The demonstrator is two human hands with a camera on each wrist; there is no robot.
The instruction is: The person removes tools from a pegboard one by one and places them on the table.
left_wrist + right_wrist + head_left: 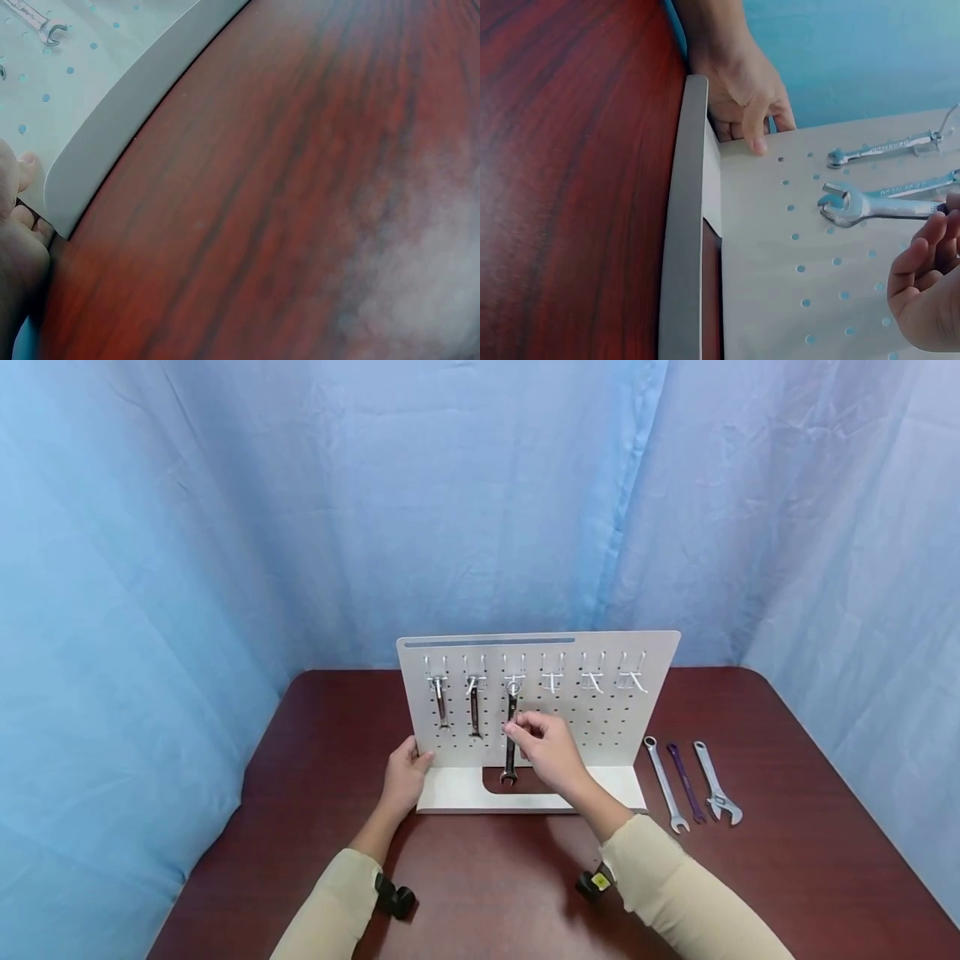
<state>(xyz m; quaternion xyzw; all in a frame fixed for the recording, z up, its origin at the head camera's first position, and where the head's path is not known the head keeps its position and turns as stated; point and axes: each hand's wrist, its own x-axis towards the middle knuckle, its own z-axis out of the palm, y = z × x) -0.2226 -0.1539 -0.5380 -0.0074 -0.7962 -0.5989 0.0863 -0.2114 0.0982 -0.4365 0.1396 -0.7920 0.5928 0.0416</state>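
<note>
My right hand (pixel 551 752) pinches a combination wrench (pixel 510 756) by its shaft, between thumb and fingers. The wrench's ring end is at the third hook from the left on a white pegboard (pixel 570 727), and its open jaw (pixel 840 204) points down. With the thumb on the front face and the fingers behind, my left hand (pixel 405 774) holds the pegboard's lower left edge. Two smaller wrenches, a left one (pixel 441 703) and a second one (pixel 475 708), hang on the first two hooks.
Three bare hooks line the board's right half, one of them a white hook (pixel 592 680). On the table (pixel 315 735) to the right lie a silver combination wrench (pixel 664 783), a purple wrench (pixel 686 782) and an adjustable wrench (pixel 708 772). Blue curtains (pixel 450 510) surround the table.
</note>
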